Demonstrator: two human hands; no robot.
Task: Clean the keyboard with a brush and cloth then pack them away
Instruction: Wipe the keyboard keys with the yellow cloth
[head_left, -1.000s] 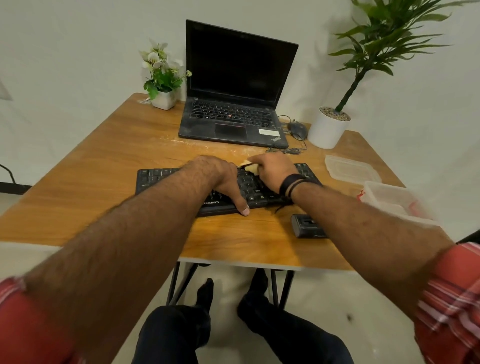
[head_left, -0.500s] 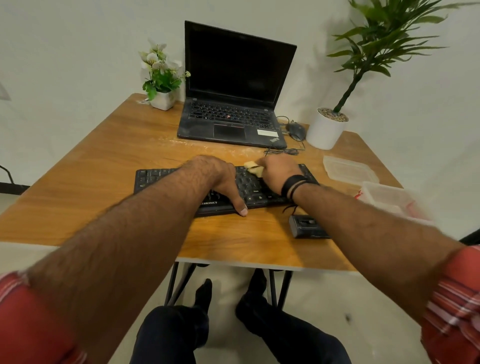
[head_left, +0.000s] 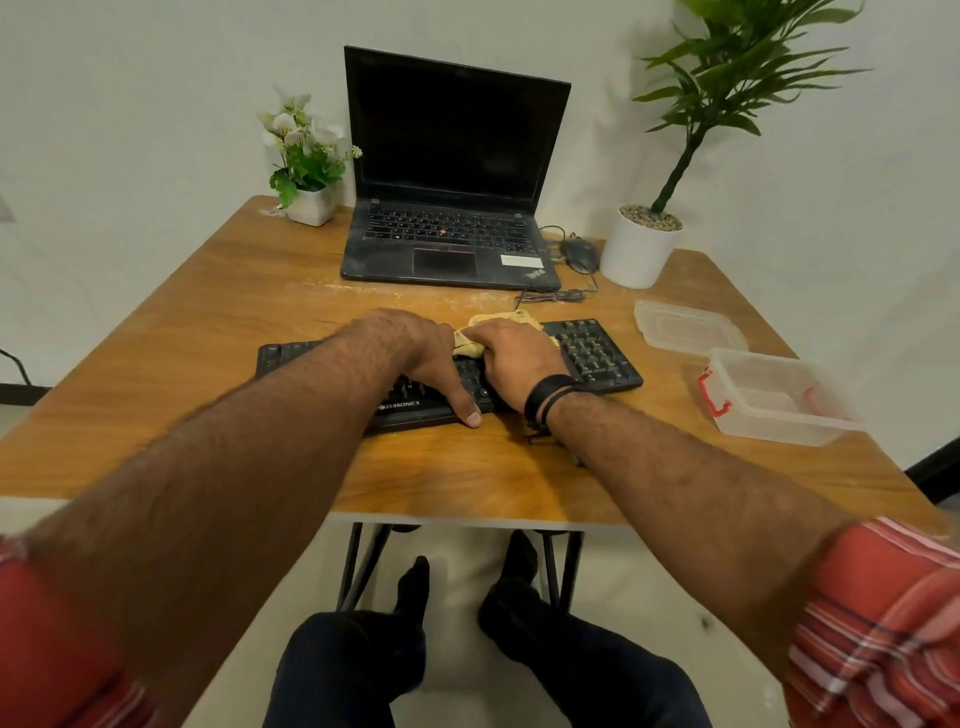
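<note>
A black keyboard (head_left: 597, 353) lies across the middle of the wooden table (head_left: 208, 338). My left hand (head_left: 415, 353) rests on its middle keys, with the thumb down on the front edge. Right beside it, my right hand (head_left: 514, 358) holds a bunched yellow cloth (head_left: 498, 318) against the keys near the keyboard's far edge. The cloth pokes out above and to the left of the fingers. No brush is visible; my right forearm covers the table in front of the keyboard's right part.
An open laptop (head_left: 447, 171) stands behind the keyboard, with a wired mouse (head_left: 579, 254) and a white plant pot (head_left: 639, 254) to its right. A small flower pot (head_left: 311, 205) sits at the back left. A clear plastic box (head_left: 769, 426) and its lid (head_left: 685, 327) lie at the right.
My right hand has slid the cloth left along the keys until it meets my left hand. My right forearm now covers the small black object seen in front of the keyboard. The left hand stayed put.
</note>
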